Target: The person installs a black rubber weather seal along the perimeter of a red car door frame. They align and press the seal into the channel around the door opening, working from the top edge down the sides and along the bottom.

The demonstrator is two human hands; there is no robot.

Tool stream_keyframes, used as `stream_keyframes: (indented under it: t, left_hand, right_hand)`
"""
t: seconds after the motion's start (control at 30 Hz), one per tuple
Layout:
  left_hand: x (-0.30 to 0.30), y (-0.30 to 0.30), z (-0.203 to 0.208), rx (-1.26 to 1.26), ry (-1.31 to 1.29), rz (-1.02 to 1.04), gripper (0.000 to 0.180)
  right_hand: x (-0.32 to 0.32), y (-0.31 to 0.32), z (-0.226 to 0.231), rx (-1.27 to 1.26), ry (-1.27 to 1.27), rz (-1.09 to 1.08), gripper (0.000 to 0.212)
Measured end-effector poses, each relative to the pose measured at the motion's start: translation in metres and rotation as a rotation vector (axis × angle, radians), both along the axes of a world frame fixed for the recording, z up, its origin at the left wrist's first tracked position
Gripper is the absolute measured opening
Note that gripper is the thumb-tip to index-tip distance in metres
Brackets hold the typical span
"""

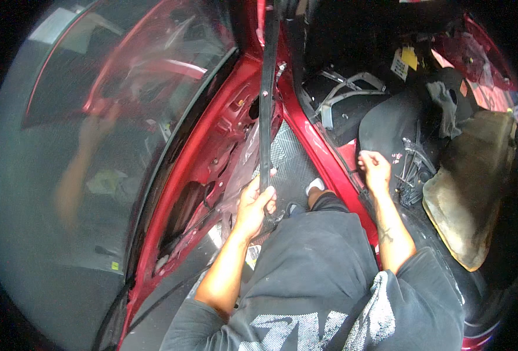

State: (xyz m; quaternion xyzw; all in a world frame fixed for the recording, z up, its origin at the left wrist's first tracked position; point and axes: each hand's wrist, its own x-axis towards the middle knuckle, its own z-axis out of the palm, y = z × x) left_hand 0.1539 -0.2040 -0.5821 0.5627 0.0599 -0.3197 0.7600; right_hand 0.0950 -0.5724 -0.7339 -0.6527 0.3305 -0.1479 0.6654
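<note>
My left hand (255, 202) is closed around the lower end of a long black trim strip (265, 126). The strip runs straight up past the top of the picture, with a small pale spot partway along it. Behind it stands the red door frame (180, 169) of an open car door, its inner panel bare and partly covered by clear plastic film (244, 161). My right hand (376, 169) is raised by the red door sill (323, 158), with thumb and fingers pinched together. Whatever it may hold is too small to make out.
The door's dark window glass (66, 193) fills the left side and mirrors an arm. Inside the car lie a black panel (388, 120), loose wires (411, 169), a grey bracket (352, 90) and a worn brownish panel (470, 193). My foot (314, 186) is on the textured floor.
</note>
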Motion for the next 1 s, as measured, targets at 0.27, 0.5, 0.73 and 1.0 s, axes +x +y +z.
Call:
stream_keyframes:
  t: [0.27,0.5,0.73,1.0]
  left_hand:
    - [-0.017,0.018,0.043,-0.571,0.203,-0.084,0.052]
    - [0.002,0.022,0.06,-0.648,0.177,-0.06,0.04]
    - [-0.001,0.007,0.075,-0.414,-0.015,-0.064,0.04]
    - [-0.022,-0.012,0.078,-0.236,-0.102,-0.064,0.042]
  right_hand:
    - [0.014,0.112,0.151,0.142,-0.15,0.389,0.015]
    - [0.019,0.137,0.203,0.311,-0.22,0.561,0.015]
    - [0.038,0.153,0.228,0.091,-0.282,0.674,0.017]
    - [0.033,0.148,0.25,-0.395,-0.37,0.699,0.013]
